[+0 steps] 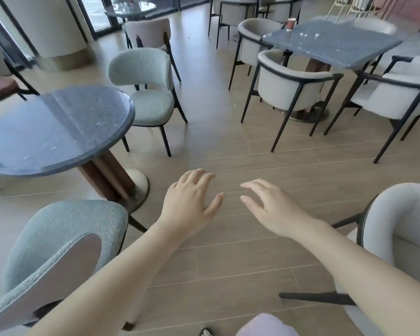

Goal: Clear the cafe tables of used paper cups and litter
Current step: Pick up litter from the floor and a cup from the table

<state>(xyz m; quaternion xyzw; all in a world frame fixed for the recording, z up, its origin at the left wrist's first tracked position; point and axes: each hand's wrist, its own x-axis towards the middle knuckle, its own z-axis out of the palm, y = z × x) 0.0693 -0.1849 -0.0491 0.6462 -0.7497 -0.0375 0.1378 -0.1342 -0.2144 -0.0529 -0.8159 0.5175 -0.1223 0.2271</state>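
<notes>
Two bare hands are held out over the pale wood-plank floor (pixel 216 146) of a cafe, the left hand (pixel 192 202) and the right hand (pixel 272 209) side by side but apart. Each grip is spread, with fingers loosely bent and nothing held. The task's things are seen well ahead to the right: a reddish-brown paper cup (pixel 291 23) stands upright by the far left edge of a dark grey square stone-topped table (pixel 337 50), and small white scraps of litter (pixel 304 34) are scattered just in from that edge towards the table's middle. The step in hand is judged to be the walk across to that table, with nothing yet picked up. It would be done well if the table were approached from its left side, where the cup could be taken round its wall by one hand while the scraps are gathered by the other. Whether the cup holds liquid cannot be told, so it is best kept upright. Open room is offered by the wide aisle of floor up the middle, between a dark round stone-topped table (pixel 58 132) with a pale green upholstered chair (pixel 146 76) on the left and a grey black-framed armchair (pixel 289 89) on the right. That armchair is drawn up at the square table's near left edge and is likely to need skirting. Close by, a teal fabric chair (pixel 58 238) and another grey armchair (pixel 403 214) flank the arms, and their splayed black legs should be minded.
</notes>
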